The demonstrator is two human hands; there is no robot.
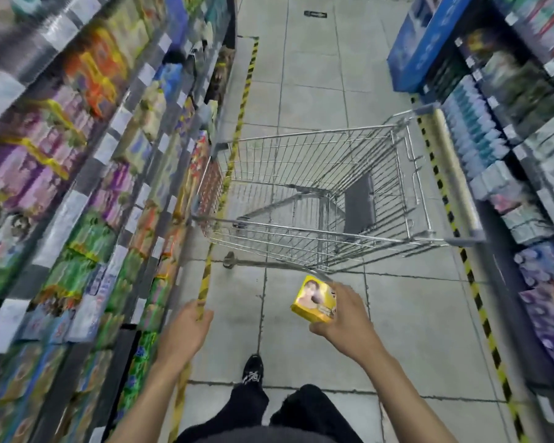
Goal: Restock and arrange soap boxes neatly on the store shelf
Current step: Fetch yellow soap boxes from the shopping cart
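Wire cart ahead mid-aisle, btwn L shelf & R shelf. My R hand grips yellow soap box, portrait on face. L hand relaxed, holds nothing.

A person's own body, seen from above. The left forearm and right forearm are bare along all that shows, with no sleeve covering them, and the left hand and right hand are ungloved. Loose black trousers cover both legs. One black shoe shows — a trainer with white markings or laces on top. A dark grey band of fabric — at the waist — crosses the bottom edge.
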